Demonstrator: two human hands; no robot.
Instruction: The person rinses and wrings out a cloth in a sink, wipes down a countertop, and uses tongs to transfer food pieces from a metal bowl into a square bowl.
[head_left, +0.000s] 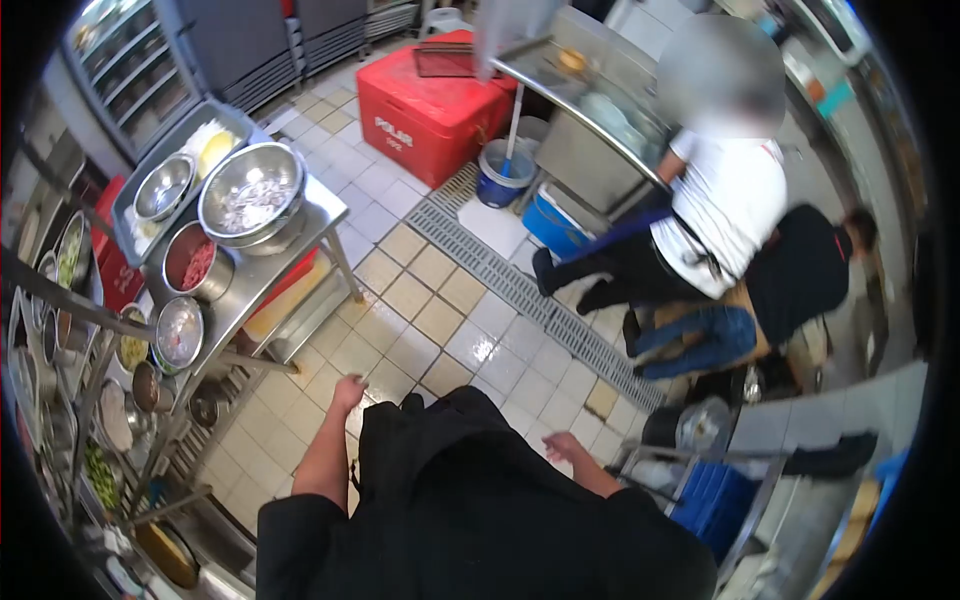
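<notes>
My left hand (348, 392) hangs over the tiled floor at the left side of my body, small in view. It holds nothing that I can see, and its fingers look loosely apart. On the other side, my right hand (567, 447) is held out with a finger or thumb spread and nothing in it. Neither hand touches anything. The steel table (318, 215) to the left bears a large steel bowl (250, 195) of pale sliced food, a pot of red meat (198, 262) and a covered-looking bowl (180, 332).
A red cooler box (432, 110) stands ahead, with a blue bucket (500, 180) beside a steel sink (580, 90). A floor drain (520, 285) crosses the tiles. Two people, one in a white shirt (725, 205), one in black (800, 270), are at the right. Blue crates (712, 505) sit lower right.
</notes>
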